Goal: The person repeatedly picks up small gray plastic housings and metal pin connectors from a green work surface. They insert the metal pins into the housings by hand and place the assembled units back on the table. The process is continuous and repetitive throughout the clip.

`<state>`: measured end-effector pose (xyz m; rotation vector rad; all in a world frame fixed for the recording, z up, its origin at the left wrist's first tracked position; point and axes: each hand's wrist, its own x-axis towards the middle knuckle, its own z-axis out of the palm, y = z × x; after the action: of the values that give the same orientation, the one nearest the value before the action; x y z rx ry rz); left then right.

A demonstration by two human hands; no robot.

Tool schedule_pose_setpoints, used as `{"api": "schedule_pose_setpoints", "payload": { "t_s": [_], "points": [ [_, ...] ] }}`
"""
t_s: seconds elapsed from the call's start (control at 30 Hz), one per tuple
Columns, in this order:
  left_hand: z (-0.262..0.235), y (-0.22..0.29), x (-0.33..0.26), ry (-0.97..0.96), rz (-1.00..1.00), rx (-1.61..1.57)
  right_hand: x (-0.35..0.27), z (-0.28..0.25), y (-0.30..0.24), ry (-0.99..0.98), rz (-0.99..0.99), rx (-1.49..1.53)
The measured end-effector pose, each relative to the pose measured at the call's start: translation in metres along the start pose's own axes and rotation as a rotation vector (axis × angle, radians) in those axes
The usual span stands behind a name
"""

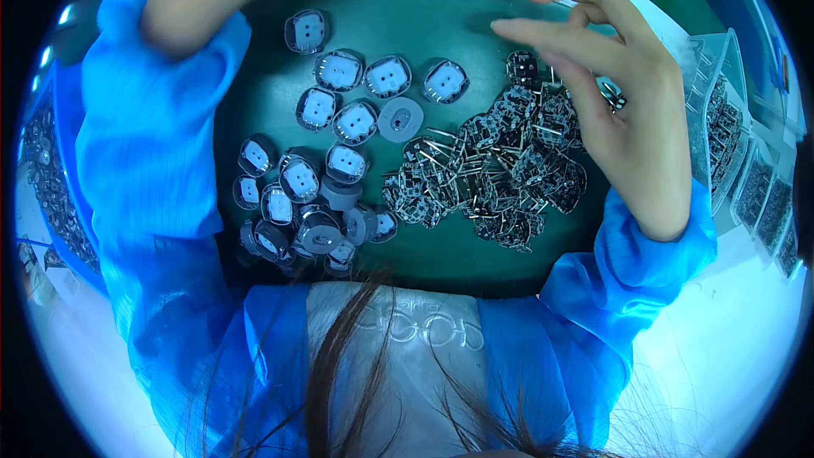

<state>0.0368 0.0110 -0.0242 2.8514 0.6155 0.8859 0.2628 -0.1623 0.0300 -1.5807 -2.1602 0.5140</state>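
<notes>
1. Fingers (551, 38) of the right hand (632, 119) spread apart above the circuit board pile (500, 174) on the green desk (424, 25).
2. Left hand's fingers are out of view; grey housings (326, 161) lie beside the boards.

Bright, cool bluish overhead light, glare whitening the pale bench rim (746, 348), heavy fisheye bending and black corners, slightly soft focus

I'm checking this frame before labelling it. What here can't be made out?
- Left hand: head view, fingers cut off by the top edge; its grip cannot be told.
- Small dark part under the right hand: mostly covered by the fingers.
- Side trays: contents too small and bent at the rim.
</notes>
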Motion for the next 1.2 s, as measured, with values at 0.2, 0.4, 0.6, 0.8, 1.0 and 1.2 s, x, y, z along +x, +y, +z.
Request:
{"api": "schedule_pose_setpoints", "payload": {
  "t_s": [0.2, 0.4, 0.6, 0.8, 1.0, 1.2],
  "points": [
    [-0.027, 0.093, -0.024, -0.481, -0.244, -0.454, 0.005, 0.002, 0.017, -0.170, -0.169, 0.047],
    [-0.022, 0.082, -0.022, -0.406, -0.183, -0.583, 0.012, 0.001, 0.007, 0.003, 0.039, 0.187],
    [-0.029, 0.069, -0.012, -0.343, -0.219, -0.683, 0.010, 0.008, -0.014, 0.088, 0.115, 0.406],
    [-0.041, 0.083, -0.003, -0.369, -0.467, -0.981, 0.008, 0.022, -0.021, 0.323, 0.065, 0.120],
    [-0.029, 0.073, -0.007, -0.416, -0.578, -1.236, 0.006, 0.018, -0.016, 0.350, 0.016, 0.167],
    [-0.033, 0.067, 0.000, -0.475, -0.654, -1.398, 0.002, 0.019, -0.014, 0.400, 0.072, 0.190]
  ]
}}
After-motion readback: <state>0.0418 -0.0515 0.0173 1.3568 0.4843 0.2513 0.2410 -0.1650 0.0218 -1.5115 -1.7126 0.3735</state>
